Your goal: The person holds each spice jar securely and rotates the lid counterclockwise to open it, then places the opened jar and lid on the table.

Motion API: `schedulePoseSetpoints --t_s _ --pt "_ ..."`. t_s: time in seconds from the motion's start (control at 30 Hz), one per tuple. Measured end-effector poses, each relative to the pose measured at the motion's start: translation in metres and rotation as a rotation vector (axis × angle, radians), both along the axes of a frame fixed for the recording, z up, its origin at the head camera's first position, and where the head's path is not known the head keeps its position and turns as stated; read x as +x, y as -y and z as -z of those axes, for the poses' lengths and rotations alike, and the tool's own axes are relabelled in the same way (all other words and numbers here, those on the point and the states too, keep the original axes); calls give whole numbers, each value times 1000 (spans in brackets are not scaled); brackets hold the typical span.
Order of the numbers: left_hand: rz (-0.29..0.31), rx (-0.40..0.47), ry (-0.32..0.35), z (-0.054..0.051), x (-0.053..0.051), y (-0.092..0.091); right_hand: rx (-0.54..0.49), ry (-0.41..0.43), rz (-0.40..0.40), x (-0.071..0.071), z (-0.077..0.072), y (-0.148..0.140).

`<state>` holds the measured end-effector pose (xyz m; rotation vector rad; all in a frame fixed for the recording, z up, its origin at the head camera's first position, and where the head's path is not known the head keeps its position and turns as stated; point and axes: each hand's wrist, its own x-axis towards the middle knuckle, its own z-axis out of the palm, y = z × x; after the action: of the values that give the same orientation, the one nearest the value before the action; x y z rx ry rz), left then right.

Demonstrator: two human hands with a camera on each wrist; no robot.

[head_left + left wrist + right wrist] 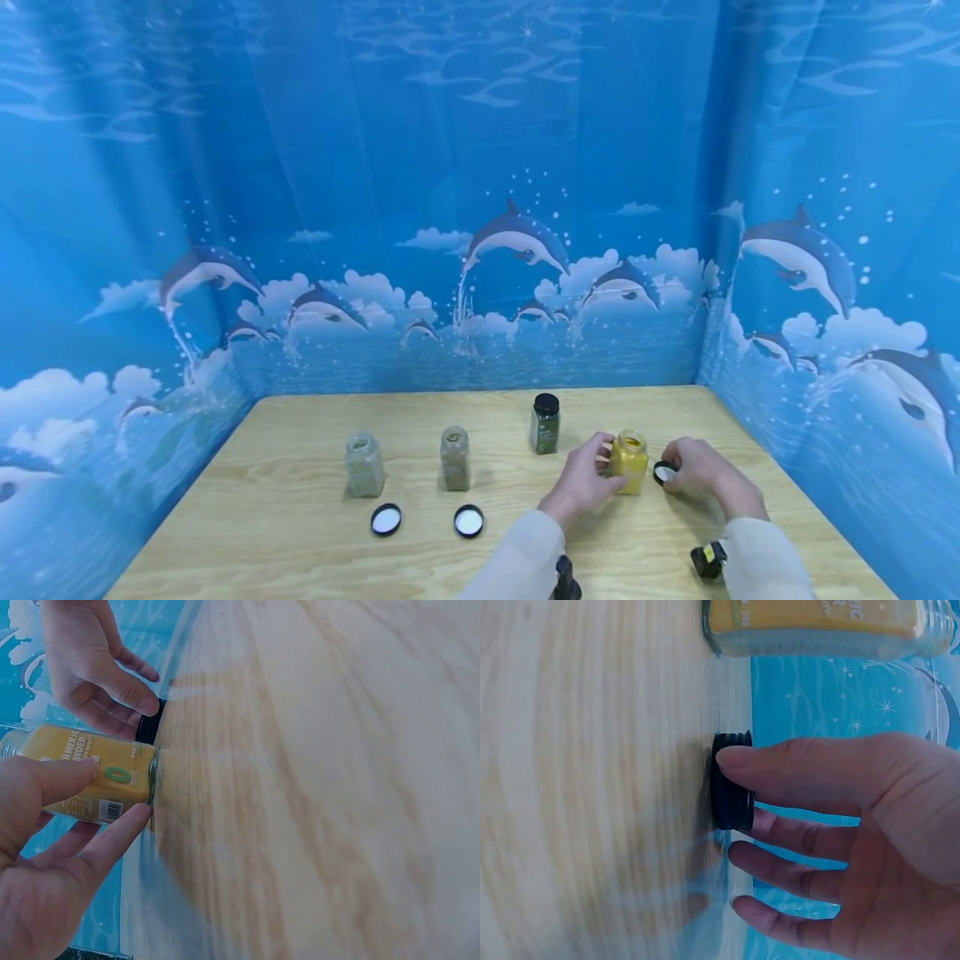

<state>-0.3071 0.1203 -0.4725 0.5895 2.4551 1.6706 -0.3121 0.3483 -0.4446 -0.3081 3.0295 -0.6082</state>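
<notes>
An uncapped glass jar of yellow turmeric powder (630,467) stands upright on the table. My left hand (587,477) holds it from the left; in the left wrist view the thumb lies across the label of the turmeric jar (112,774), fingers on the other side. Just right of the jar, my right hand (697,468) pinches a black lid (664,473) whose white inside faces up. The right wrist view shows that lid (733,784) at the tabletop, the thumb of the right hand (885,825) on its near side.
Two uncapped glass jars, one pale (364,467) and one brownish (455,460), stand to the left. In front of them lie two black lids, left (386,520) and right (468,522), white insides up. A capped jar of green contents (546,425) stands behind my left hand.
</notes>
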Motion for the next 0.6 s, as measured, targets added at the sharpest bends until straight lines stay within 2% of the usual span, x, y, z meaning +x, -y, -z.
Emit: schedulePoseSetpoints --t_s 0.2,0.4,0.6 --pt "-11 -25 7 -2 1 -2 19 19 15 2 -2 3" --pt "-20 -23 36 -3 1 -7 69 -2 36 2 -1 1" --pt "-12 -30 22 -4 3 -10 82 0 43 1 -1 1"
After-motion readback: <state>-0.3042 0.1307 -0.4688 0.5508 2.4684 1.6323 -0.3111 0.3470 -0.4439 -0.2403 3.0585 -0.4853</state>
